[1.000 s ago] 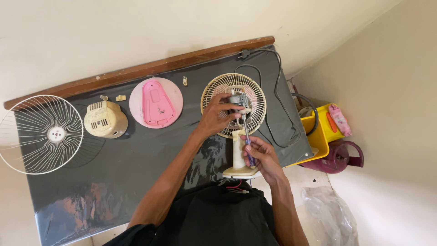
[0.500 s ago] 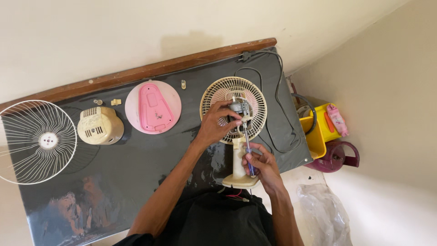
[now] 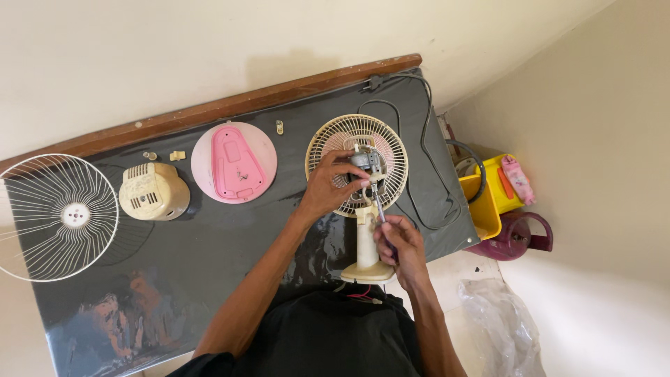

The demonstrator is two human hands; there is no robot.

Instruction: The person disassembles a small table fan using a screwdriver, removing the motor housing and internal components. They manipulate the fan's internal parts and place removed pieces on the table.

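Small cream table fan (image 3: pixel 366 230) lying on its back near the right end of the dark-topped table (image 3: pixel 209 265), base toward the body, round rear grille (image 3: pixel 398 157) toward the wall. Left hand (image 3: pixel 328 188) laid over the grille's near side, fingers curled around the bare grey motor (image 3: pixel 366 162) at the fan's centre, grip closed on it. Right hand (image 3: pixel 398 241) just right of the fan's neck, grip closed around the handle of a screwdriver (image 3: pixel 379 206), shaft slanting up toward the motor.

Left of the fan: round pink base plate (image 3: pixel 234 162), flat on the table. Further left of that, cream motor cover (image 3: pixel 153 190), slotted side up. Beyond it, well apart from the fan, white wire front guard (image 3: pixel 59 216), hanging past the table's left edge. Small pale bits (image 3: pixel 177 156) near the wooden back rim, above the motor cover. Black power cord (image 3: pixel 426 153) looping right of the fan. Yellow bin (image 3: pixel 488 202) and purple jug (image 3: pixel 520 241) on the floor past the table's right end.
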